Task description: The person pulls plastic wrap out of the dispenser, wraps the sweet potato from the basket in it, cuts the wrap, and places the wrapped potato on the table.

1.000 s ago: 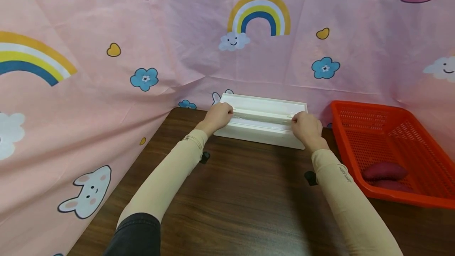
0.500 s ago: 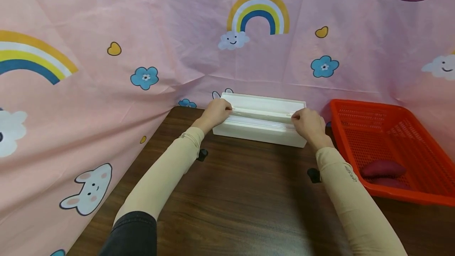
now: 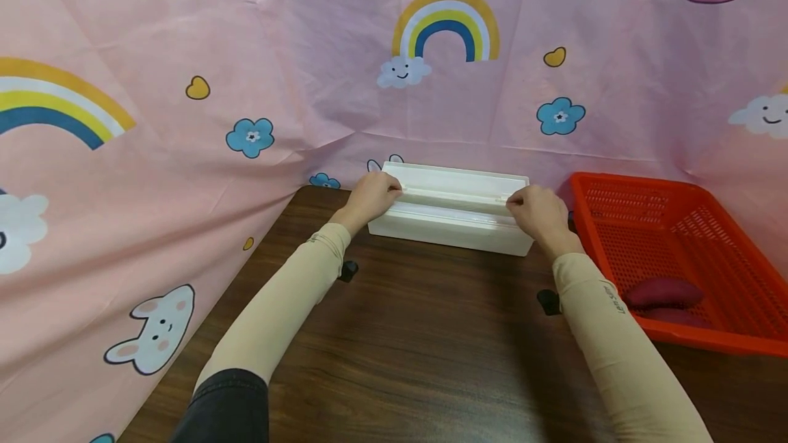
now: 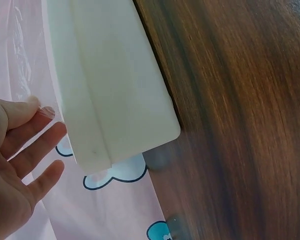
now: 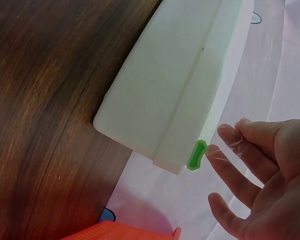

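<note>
Clear film (image 4: 21, 65) pinched by both outstretched hands (image 3: 368, 199) (image 3: 542, 216)

The box (image 3: 449, 234) stands at the far edge of the counter (image 3: 431, 333), before the cloth (image 3: 332, 53). The left grip (image 3: 369, 198) is at its left end, the right grip (image 3: 540, 214) at its right, with film (image 4: 22, 62) between them. A clip (image 5: 197, 155) sits near the right end. Farther right stands the basket (image 3: 591, 245), two sweet potatoes (image 3: 665, 291) in its near left corner.

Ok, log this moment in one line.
left grip: pinches clear plastic film | right grip: pinches film | long white box: lid raised
</note>
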{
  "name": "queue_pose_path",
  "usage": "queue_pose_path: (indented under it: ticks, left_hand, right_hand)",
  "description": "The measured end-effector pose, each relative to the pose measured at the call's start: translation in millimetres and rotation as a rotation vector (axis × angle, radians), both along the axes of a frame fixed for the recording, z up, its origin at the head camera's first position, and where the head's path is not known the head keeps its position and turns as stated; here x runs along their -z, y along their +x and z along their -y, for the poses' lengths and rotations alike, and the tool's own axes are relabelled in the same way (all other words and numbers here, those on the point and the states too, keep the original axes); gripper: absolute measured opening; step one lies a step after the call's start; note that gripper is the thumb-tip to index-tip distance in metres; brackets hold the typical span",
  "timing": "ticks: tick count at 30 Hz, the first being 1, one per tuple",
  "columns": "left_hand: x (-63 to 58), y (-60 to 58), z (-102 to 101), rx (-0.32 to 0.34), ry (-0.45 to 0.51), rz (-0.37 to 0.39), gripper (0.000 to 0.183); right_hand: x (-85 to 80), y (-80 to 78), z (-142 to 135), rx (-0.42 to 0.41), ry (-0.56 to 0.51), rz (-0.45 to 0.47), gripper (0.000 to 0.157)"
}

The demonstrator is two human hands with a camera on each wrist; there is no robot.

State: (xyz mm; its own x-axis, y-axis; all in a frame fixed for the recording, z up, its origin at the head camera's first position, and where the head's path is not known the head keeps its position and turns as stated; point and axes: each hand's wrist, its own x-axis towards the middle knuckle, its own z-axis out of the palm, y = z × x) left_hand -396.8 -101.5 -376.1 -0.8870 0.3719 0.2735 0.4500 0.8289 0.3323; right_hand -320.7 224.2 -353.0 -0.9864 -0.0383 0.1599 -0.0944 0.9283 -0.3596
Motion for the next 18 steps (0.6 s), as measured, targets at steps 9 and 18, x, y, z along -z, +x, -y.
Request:
queue_pose_path:
  ticks: [9,18]
  left_hand:
    - [-4.2,2.7,3,-0.003,0.046,0.013,0.019]
    - [-8.5,6.5,4,0.005,0.075,0.022,0.02]
  right_hand:
    - [-8.1,3.0,-1,-0.011,-0.04,0.021,0.029]
    - [-14.8,4.0,-1,-0.007,-0.032,0.006,0.028]
